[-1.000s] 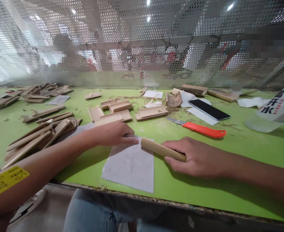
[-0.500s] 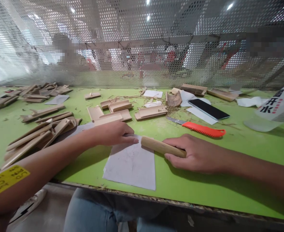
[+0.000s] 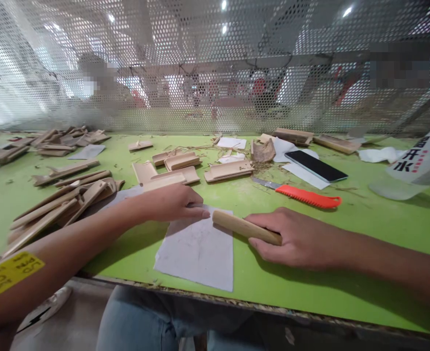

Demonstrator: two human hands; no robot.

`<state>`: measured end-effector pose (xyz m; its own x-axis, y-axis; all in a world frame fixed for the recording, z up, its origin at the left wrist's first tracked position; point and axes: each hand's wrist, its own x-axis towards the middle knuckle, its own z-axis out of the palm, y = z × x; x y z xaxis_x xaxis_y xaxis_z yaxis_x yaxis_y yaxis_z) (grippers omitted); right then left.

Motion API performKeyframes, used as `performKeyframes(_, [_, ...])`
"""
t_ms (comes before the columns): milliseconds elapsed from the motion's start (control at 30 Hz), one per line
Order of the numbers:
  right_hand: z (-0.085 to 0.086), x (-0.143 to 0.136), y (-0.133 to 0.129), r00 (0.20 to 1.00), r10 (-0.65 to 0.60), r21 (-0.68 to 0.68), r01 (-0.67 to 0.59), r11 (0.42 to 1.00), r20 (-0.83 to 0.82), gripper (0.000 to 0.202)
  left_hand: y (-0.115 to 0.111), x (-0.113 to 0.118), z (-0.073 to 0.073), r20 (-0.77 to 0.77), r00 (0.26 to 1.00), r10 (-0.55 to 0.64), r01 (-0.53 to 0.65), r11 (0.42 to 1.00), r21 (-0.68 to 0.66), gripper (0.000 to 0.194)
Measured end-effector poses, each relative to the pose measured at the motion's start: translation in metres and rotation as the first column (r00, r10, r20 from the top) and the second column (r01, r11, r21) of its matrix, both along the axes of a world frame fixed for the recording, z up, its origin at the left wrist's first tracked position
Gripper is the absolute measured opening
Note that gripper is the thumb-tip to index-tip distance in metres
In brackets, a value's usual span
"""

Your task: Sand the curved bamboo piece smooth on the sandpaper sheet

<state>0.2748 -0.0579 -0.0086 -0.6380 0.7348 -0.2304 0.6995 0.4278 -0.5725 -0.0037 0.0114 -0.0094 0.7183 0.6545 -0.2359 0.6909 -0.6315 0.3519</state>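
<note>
My right hand (image 3: 295,240) is closed around the near end of a split bamboo piece (image 3: 242,226), rounded side up, its far end pointing left over the edge of a pale, creased sheet of paper (image 3: 196,258). At the far edge of that sheet, my left hand (image 3: 176,202) rests with thumb and index finger close together, pinning it; its other fingers are hidden. A small gap lies between the left thumb and the bamboo's end. Beyond my right hand is an orange-handled utility knife (image 3: 306,196), blade pointing left.
Bamboo pieces (image 3: 59,204) are heaped left of my left arm, with more halves (image 3: 229,170) ahead among shavings. A phone (image 3: 315,165) lies on papers; a plastic bottle (image 3: 412,163) stands at right. A perforated metal screen (image 3: 215,97) closes the far side of the green table (image 3: 310,297).
My right hand and the bamboo piece have come slightly toward me. The sheet's near part has shifted a little left and down. My left hand has barely moved.
</note>
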Motion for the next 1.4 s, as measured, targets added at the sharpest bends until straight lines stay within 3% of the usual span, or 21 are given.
performKeyframes(400, [0.0001,0.0021,0.0012,1.0,-0.024,-0.029,0.024,0.999,-0.011,0.017,-0.0008,0.0005,-0.0007,-0.004,1.0,0.009,-0.009,1.0,0.008,0.049])
performKeyframes(600, [-0.0012,0.0013,-0.0028,0.999,0.041,-0.056,-0.043,0.998,-0.028,0.014,0.0007,0.0002,-0.0007,-0.015,1.0,-0.002,0.002,1.0,0.015,0.05])
performKeyframes(733, [0.001,-0.0001,-0.0032,1.0,-0.007,-0.011,0.007,1.0,-0.003,0.01,0.0005,0.0006,0.0001,-0.018,1.0,0.008,-0.008,1.0,0.009,0.051])
performKeyframes(900, [0.0036,-0.0008,-0.0025,0.999,0.038,-0.085,-0.038,0.996,-0.007,0.016,-0.0004,0.0005,0.0006,0.003,1.0,0.002,-0.002,1.0,-0.002,0.049])
performKeyframes(1033, [0.0028,-0.0005,-0.0014,1.0,-0.027,-0.034,0.026,0.999,-0.017,0.014,-0.0005,-0.0004,-0.0001,0.0,1.0,0.008,-0.008,1.0,0.003,0.049])
performKeyframes(1167, [0.0029,-0.0009,-0.0022,0.999,0.039,-0.114,-0.041,0.993,-0.016,0.015,-0.0004,-0.0009,0.0,-0.006,1.0,-0.005,0.005,1.0,0.01,0.048])
performKeyframes(1333, [0.0044,-0.0008,-0.0009,0.999,-0.049,-0.025,0.049,0.998,0.003,0.015,-0.0009,-0.0006,0.0003,-0.021,1.0,-0.006,0.006,1.0,0.014,0.049])
performKeyframes(1400, [0.0045,-0.0011,-0.0017,1.0,-0.009,-0.056,0.01,0.998,0.013,0.015,-0.001,-0.0004,0.0006,-0.021,1.0,-0.009,0.009,1.0,0.01,0.049])
